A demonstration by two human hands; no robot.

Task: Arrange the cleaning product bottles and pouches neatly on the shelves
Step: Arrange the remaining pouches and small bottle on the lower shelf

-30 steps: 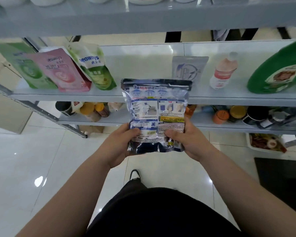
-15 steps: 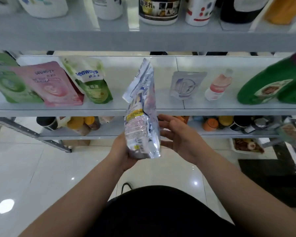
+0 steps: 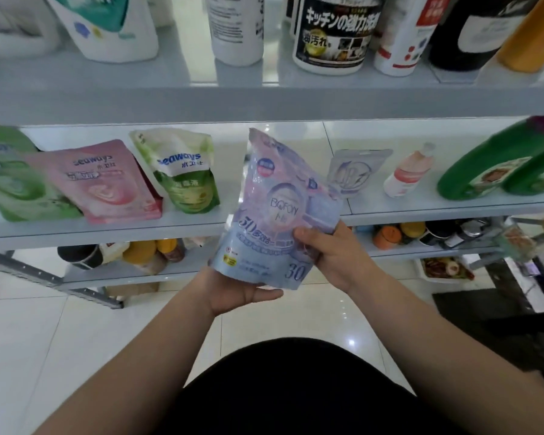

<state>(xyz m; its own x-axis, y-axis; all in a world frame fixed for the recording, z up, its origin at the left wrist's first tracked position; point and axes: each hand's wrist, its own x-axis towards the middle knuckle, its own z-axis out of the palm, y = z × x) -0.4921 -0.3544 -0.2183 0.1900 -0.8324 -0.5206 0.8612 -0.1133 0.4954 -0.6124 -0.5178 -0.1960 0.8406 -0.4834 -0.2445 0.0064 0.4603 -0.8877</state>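
Observation:
I hold a pale blue and lilac pouch (image 3: pixel 274 211) upright in front of the middle shelf (image 3: pixel 201 226), its printed front facing me. My left hand (image 3: pixel 236 290) cups its bottom edge from below. My right hand (image 3: pixel 333 249) grips its right side with the thumb on the front. On the shelf's left part stand a green pouch (image 3: pixel 13 180), a pink pouch (image 3: pixel 107 183) and a green-and-white pouch (image 3: pixel 182 174). To the right are a small grey pouch (image 3: pixel 352 171), a pink-labelled bottle (image 3: pixel 409 174) and big green bottles (image 3: pixel 500 161).
The top shelf (image 3: pixel 264 98) carries several bottles and tubs, among them a black-labelled tub (image 3: pixel 333 29). A lower shelf (image 3: pixel 132 274) holds jars and cans. A white tray (image 3: pixel 443 268) sits on the glossy tiled floor at the right, by a dark mat (image 3: pixel 500 324).
I have turned the pouch from its back, through edge-on, to its front facing me. My right hand let go midway and grips its right side again. The view has tilted upward.

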